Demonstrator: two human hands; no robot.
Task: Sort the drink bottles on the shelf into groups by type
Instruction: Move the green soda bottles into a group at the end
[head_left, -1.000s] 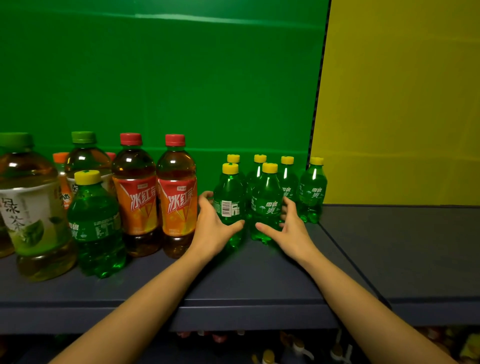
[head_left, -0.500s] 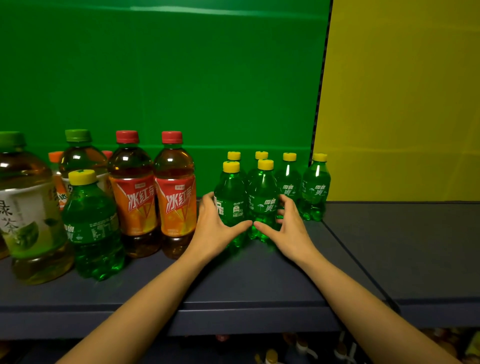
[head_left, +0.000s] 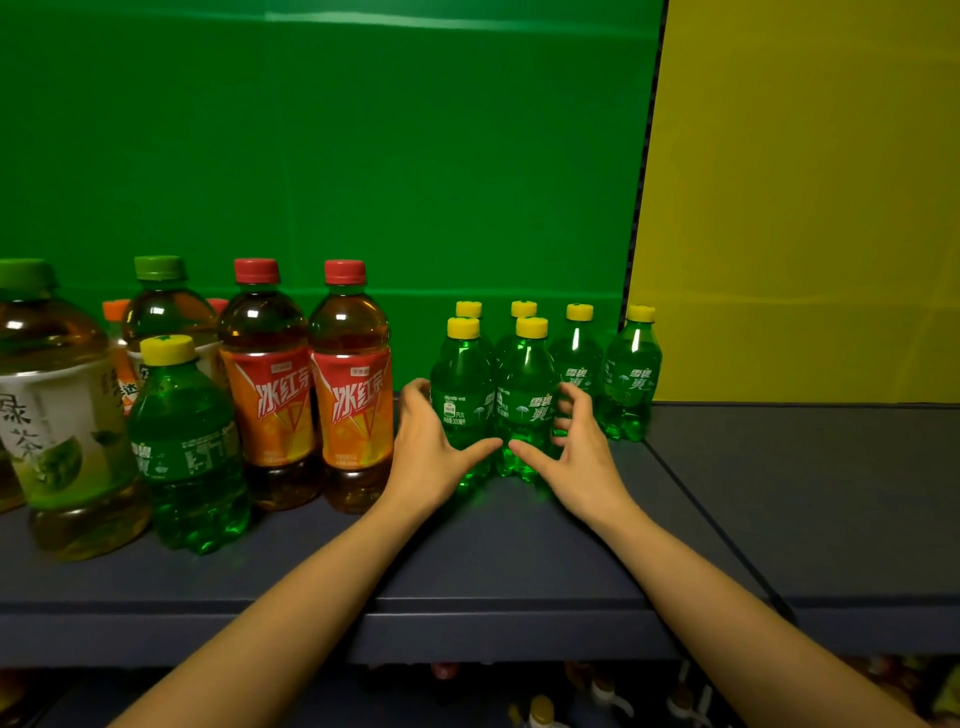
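- The shelf (head_left: 519, 561) is a dark blue-grey board across the lower frame, split by a seam (head_left: 696, 512) at right of centre.
- Six small green bottles (head_left: 524, 379) with yellow caps stand upright, packed together just left of the seam.
- Two red-capped tea bottles (head_left: 353, 405) stand side by side, left of centre.
- One lone green bottle (head_left: 187, 447) stands nearer the front edge at left.
- A large green-tea bottle (head_left: 57, 415) is at the far left.
- A green-capped bottle (head_left: 166, 312) and an orange-capped bottle (head_left: 115, 312) stand behind these.
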